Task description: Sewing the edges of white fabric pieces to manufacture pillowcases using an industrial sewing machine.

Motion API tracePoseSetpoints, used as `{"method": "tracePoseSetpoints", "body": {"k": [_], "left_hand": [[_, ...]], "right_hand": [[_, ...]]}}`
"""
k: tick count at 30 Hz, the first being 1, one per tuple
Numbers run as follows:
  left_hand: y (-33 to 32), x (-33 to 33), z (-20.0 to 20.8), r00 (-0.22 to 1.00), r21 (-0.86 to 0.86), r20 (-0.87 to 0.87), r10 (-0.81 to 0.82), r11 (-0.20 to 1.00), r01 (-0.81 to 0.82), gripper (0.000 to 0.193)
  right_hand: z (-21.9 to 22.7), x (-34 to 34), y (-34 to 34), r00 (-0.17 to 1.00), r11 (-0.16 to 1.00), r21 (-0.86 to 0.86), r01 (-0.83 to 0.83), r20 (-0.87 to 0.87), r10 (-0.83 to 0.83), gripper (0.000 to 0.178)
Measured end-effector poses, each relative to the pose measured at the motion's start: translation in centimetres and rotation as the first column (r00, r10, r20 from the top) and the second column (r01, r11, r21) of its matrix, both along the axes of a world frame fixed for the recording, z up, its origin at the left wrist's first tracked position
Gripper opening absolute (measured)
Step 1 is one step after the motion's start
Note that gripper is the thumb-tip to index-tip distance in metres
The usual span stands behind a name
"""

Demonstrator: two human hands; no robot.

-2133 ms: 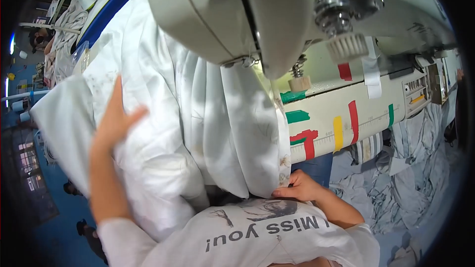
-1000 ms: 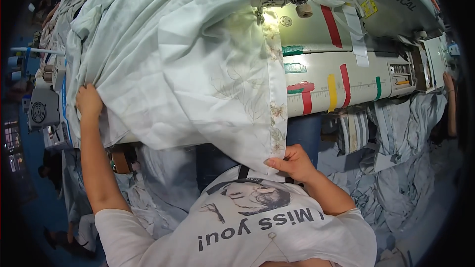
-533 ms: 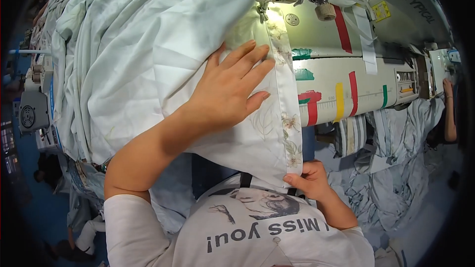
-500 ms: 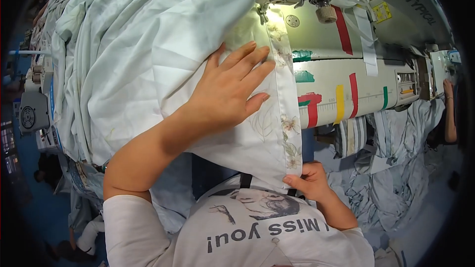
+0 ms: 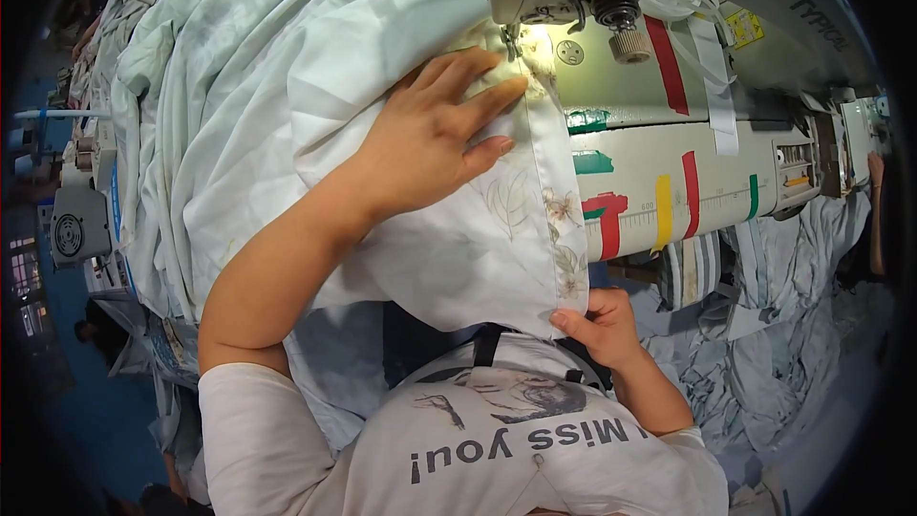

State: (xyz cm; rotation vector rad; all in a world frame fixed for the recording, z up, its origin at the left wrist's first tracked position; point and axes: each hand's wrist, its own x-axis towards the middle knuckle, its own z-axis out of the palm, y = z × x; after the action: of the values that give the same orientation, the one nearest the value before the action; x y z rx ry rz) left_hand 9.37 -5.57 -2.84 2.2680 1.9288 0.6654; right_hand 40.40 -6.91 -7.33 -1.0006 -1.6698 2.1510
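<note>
While the left hand (image 5: 430,139) lies spread, the right hand (image 5: 597,325) pinches fabric (image 5: 287,86) beside the sewing machine (image 5: 669,0).

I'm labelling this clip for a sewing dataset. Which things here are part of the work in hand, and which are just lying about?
In the work:
- left hand, flat on the pale sheet
- right hand, pinching the sheet's floral hem
- sewing machine, hem under its needle

Lying about:
- grey patterned fabric heap at right
- another machine at far left
</note>
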Motion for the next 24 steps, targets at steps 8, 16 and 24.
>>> {"method": "tracePoseSetpoints", "body": {"k": [8,16,24], "left_hand": [[-13.3,-6.8,-0.4,0.814,0.016,-0.167,0.557,0.826,-0.563,0.055],[-15.1,12.4,-0.4,0.994,0.012,-0.009,0.105,0.994,-0.105,0.059],[-12.8,14.1,-4.8,0.990,0.361,0.097,0.102,0.923,-0.130,0.017]], "right_hand": [[0.0,-0.7,-0.9,0.997,0.994,-0.083,0.075,-0.026,-0.077,0.011],[-0.1,-1.4,-2.1,0.971,0.939,-0.306,0.155,-0.127,-0.202,0.016],[-0.3,0.0,-1.9,0.976,0.926,-0.367,0.086,-0.156,-0.152,0.029]]}}
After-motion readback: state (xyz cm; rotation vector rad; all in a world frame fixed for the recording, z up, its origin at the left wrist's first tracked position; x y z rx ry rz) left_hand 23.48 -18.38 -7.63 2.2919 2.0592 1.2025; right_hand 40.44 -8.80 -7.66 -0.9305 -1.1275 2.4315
